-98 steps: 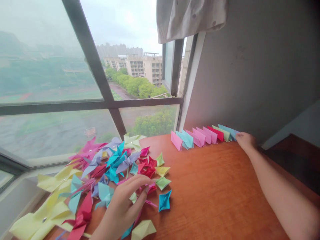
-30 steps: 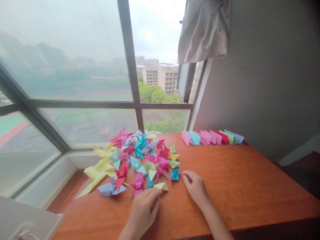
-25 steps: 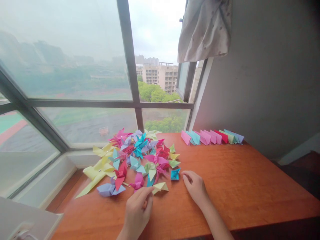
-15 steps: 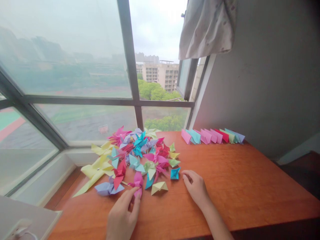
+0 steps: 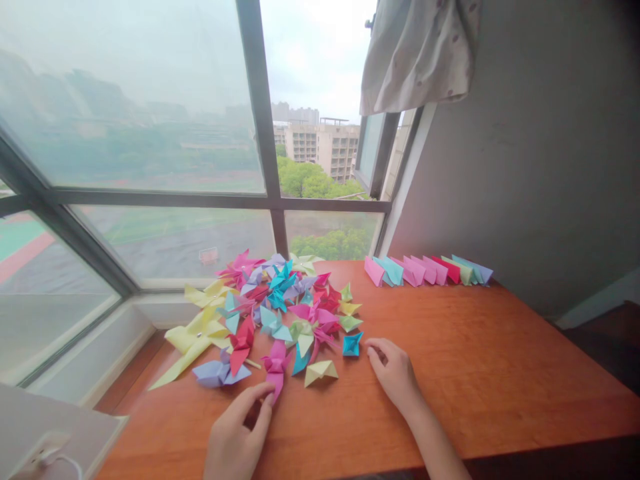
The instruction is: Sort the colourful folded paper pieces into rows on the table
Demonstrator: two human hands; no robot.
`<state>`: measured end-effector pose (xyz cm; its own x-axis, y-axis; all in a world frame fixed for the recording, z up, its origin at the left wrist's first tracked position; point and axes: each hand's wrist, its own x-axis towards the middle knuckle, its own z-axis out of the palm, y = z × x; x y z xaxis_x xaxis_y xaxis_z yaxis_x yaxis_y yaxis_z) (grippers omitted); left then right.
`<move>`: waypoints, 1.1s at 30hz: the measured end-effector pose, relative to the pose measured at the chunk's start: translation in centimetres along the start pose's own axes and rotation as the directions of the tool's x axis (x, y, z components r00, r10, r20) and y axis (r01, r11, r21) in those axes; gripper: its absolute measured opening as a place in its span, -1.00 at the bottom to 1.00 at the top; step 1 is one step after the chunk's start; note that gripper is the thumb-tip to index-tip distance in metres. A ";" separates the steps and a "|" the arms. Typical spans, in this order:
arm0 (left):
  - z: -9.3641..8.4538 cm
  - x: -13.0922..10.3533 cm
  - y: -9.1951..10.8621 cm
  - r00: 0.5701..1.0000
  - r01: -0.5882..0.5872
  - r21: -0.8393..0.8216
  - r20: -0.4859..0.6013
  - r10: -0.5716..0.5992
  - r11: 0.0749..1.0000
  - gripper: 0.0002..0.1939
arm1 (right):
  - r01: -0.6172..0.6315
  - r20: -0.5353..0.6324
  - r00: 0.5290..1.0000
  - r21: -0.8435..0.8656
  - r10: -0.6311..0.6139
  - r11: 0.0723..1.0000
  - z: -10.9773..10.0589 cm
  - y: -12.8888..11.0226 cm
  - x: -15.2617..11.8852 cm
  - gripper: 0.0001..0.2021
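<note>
At the near edge of a pile of folded paper pieces, my left hand [image 5: 243, 427] has its thumb and fingers together at the lower end of a magenta paper figure [image 5: 277, 365]. Whether the paper is pinched or only touched is hard to tell. My right hand [image 5: 395, 375] rests on the table with curled fingers, just right of a small blue paper boat [image 5: 352, 344], not touching it. Between the hands lies a pale yellow folded piece [image 5: 321, 373]. A lavender figure [image 5: 220, 372] and a red one [image 5: 242, 345] lie beyond my left hand.
A row of folded paper pieces [image 5: 413, 271] stands along the table's back right. Large yellow pinwheels [image 5: 193, 337] lie at the pile's left. The wooden table [image 5: 475, 373] meets a window and a grey wall. A white panel with a socket is at lower left.
My left hand has drawn back slightly toward the lower left, uncovering more of the magenta figure. My right hand has hardly moved. The view has shifted a little.
</note>
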<state>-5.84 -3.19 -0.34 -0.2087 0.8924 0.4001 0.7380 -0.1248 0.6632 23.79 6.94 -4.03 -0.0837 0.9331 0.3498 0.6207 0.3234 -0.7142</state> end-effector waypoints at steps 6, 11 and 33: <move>-0.6 -0.8 0.2 0.995 0.027 -0.131 -0.092 -0.039 0.991 -0.75 | -0.040 -0.006 0.999 0.063 0.040 0.997 -0.1 -0.2 0.0 -0.74; 0.3 -0.5 1.6 0.993 -0.108 -0.323 -0.078 0.087 0.940 -0.90 | -0.190 -0.014 0.980 0.259 0.200 0.947 -0.4 -0.5 -0.1 -0.71; 4.9 6.1 8.0 0.770 -0.040 -0.646 0.466 0.435 0.762 -0.75 | -0.326 0.127 0.929 0.726 0.348 0.606 -1.2 -3.4 -3.4 -0.55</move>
<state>1.88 3.38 4.32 0.4595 0.8351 0.3024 0.1565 -0.4113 0.8980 22.93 2.49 -2.07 0.0392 0.9992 -0.0006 -0.1626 0.0058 -0.9867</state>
